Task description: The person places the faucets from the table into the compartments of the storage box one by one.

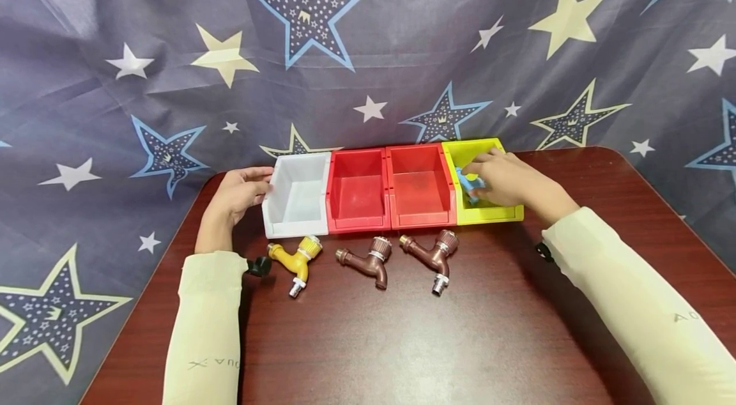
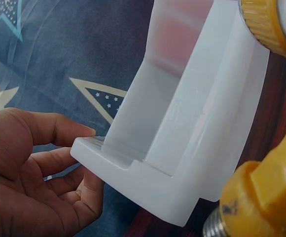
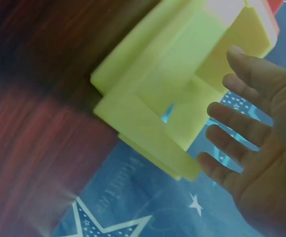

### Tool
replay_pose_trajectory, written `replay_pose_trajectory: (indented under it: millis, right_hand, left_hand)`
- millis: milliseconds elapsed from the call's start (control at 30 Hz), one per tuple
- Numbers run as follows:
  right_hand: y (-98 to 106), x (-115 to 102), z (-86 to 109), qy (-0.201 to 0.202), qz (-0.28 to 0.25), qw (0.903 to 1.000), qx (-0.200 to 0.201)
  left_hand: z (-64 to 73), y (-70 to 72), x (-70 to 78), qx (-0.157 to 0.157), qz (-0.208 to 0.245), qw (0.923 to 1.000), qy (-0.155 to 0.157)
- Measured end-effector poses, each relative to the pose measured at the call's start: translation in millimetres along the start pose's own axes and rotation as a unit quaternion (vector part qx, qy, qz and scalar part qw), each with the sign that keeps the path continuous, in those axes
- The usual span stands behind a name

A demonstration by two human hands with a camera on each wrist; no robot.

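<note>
White bin [image 1: 299,197]: smooth, slightly translucent plastic. Surface [image 1: 368,341]: glossy, wood-grained. Backdrop cloth [image 1: 345,101]: creased. Yellow tap [image 1: 299,260]: smooth body, metallic nozzle [image 1: 296,289].

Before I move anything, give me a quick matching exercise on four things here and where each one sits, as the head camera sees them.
Things:
1. white bin
2. yellow tap
3. blue thing
4. yellow bin

Places:
A. inside the yellow bin
B. right end of the bin row
C. on the table, in front of the white bin
D. left end of the bin row

Pairs: 1-D; 2-C; 3-A; 4-B
</note>
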State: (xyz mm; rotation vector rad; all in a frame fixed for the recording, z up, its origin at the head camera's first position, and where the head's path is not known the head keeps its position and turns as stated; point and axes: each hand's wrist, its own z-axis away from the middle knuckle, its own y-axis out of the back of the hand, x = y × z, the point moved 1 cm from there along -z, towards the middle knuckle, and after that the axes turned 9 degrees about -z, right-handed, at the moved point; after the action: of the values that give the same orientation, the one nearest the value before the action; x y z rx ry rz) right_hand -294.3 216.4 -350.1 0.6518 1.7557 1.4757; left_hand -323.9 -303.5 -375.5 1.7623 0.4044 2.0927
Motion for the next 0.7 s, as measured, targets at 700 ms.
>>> replay_pose_trajectory:
  millis: [700]
  right_hand:
    - [14, -42, 13.4, 0.063, 0.030, 0.9960, 0.057]
  left_hand:
    - [1.9, -1.3, 4.3, -0.004, -0.004, 1.0000, 0.001]
